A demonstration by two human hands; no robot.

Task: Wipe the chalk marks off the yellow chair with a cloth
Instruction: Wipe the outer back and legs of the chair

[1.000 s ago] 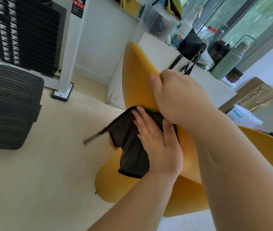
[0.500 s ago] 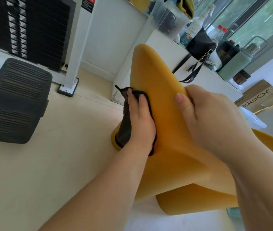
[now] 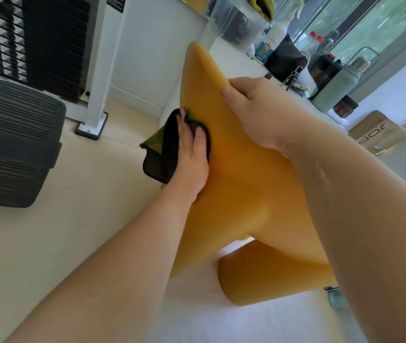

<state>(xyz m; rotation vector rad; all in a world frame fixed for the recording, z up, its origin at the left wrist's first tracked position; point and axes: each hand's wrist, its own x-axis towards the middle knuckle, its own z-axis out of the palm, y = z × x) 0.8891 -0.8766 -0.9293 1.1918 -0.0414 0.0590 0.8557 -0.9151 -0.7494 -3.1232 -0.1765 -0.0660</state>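
Left hand lies flat-fingered, pressing a dark folded cloth against the left face of the smooth yellow plastic chair, whose long back tapers toward the far left, right hand gripping its upper edge.

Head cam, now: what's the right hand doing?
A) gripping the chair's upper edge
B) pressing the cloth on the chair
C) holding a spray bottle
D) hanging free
A: the right hand curls over the upper edge of the yellow chair, thumb on the near face. The left hand is the one pressing the dark cloth against the chair.
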